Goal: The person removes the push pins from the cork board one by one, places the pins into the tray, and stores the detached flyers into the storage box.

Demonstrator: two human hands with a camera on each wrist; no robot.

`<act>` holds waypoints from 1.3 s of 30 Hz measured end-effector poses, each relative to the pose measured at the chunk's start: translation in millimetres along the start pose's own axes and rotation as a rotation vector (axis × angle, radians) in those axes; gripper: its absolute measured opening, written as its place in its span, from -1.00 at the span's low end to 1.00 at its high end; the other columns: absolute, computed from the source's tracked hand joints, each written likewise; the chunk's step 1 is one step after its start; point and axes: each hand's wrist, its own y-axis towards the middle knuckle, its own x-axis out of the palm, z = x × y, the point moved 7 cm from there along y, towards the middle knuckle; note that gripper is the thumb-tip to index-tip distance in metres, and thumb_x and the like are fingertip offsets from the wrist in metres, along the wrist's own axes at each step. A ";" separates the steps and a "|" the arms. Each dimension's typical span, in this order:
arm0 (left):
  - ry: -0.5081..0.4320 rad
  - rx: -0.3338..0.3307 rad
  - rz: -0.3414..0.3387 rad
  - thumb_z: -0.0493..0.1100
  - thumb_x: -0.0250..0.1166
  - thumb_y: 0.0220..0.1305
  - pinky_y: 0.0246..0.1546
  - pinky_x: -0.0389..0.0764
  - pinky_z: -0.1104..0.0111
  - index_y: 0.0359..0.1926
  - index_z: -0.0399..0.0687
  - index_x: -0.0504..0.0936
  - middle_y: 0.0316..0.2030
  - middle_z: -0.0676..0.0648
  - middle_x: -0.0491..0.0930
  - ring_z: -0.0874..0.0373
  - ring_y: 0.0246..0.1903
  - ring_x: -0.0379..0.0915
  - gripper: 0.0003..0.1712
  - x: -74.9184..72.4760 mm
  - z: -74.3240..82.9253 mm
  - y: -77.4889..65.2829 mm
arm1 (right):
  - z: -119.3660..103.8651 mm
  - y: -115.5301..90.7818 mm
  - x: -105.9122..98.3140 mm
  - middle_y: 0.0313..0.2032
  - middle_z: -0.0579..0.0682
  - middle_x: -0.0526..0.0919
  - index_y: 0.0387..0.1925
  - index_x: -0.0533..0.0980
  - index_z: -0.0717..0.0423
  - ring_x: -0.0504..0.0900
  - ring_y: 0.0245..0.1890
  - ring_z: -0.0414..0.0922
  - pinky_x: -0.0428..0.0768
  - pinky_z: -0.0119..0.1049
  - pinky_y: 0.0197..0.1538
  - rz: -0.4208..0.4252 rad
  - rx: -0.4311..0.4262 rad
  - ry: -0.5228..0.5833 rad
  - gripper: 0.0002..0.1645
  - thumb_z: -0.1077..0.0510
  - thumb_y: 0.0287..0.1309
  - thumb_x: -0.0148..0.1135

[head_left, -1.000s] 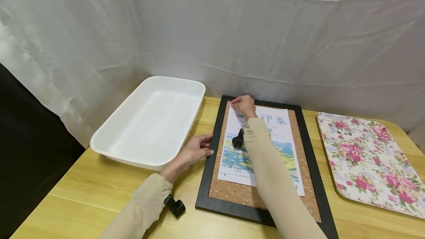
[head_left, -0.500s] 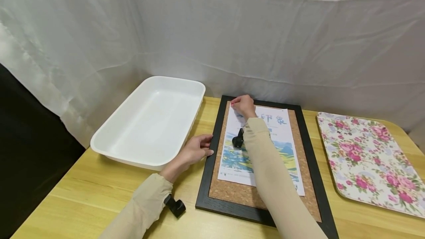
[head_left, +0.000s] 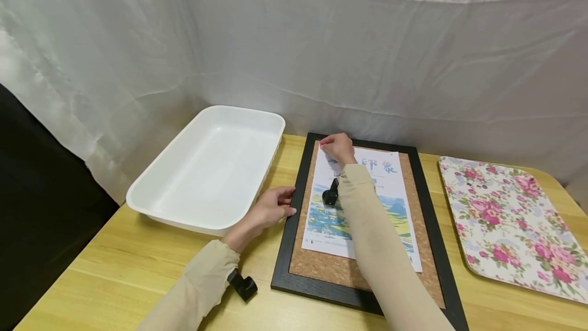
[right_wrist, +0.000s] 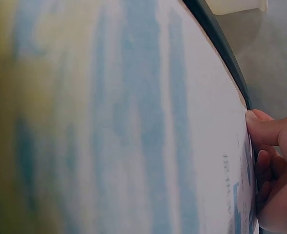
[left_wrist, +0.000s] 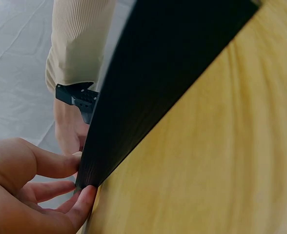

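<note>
A printed poster (head_left: 335,223) lies on a cork board (head_left: 321,267) with a black frame (head_left: 340,294). At the poster's top left corner, my right hand (head_left: 338,147) pinches a small red thing, mostly hidden by the fingers, and I cannot tell its kind. In the right wrist view, thumb and fingers of the right hand (right_wrist: 280,161) meet right at the paper's edge. A small dark dot marks the poster's top right corner. My left hand (head_left: 266,209) touches the frame's left side with thumb and fingertips; in the left wrist view, its fingertips (left_wrist: 89,195) rest against the frame's edge.
To the left stands a deep white plastic tray (head_left: 184,222), close beside my left hand. A floral tray (head_left: 510,218) lies to the right of the board. Both sit on the yellow wooden table (head_left: 119,269), and a grey curtain (head_left: 294,55) hangs behind.
</note>
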 end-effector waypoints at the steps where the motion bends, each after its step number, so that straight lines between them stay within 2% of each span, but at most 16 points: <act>1: 0.001 0.001 -0.001 -0.49 0.23 0.22 -0.09 0.57 0.26 0.33 -0.35 0.35 0.14 -0.26 0.47 -0.10 0.07 0.42 -0.37 0.2 0.2 0.1 | 0.1 0.0 -0.1 -0.13 0.12 0.67 -0.18 0.70 0.16 0.57 -0.12 0.06 0.47 -0.06 0.05 -0.002 0.003 0.002 -0.81 0.17 0.25 0.26; 20: 0.009 -0.002 0.000 -0.49 0.23 0.23 -0.06 0.56 0.24 0.34 -0.34 0.33 0.19 -0.27 0.44 -0.11 0.10 0.40 -0.36 -0.2 -0.3 -0.4 | -2.8 -0.2 -0.4 -0.21 0.11 0.68 -0.25 0.70 0.19 0.57 -0.19 0.03 0.49 -0.07 -0.02 0.020 -0.011 -0.009 -0.84 0.20 0.20 0.28; 39: 0.003 0.003 0.002 -0.48 0.22 0.23 -0.08 0.57 0.24 0.34 -0.34 0.33 0.17 -0.27 0.44 -0.11 0.09 0.40 -0.37 0.7 -0.1 -1.3 | -1.6 2.6 1.3 -0.18 0.13 0.67 -0.25 0.69 0.19 0.55 -0.20 0.04 0.49 -0.06 -0.02 -0.015 -0.064 -0.014 -0.85 0.22 0.23 0.26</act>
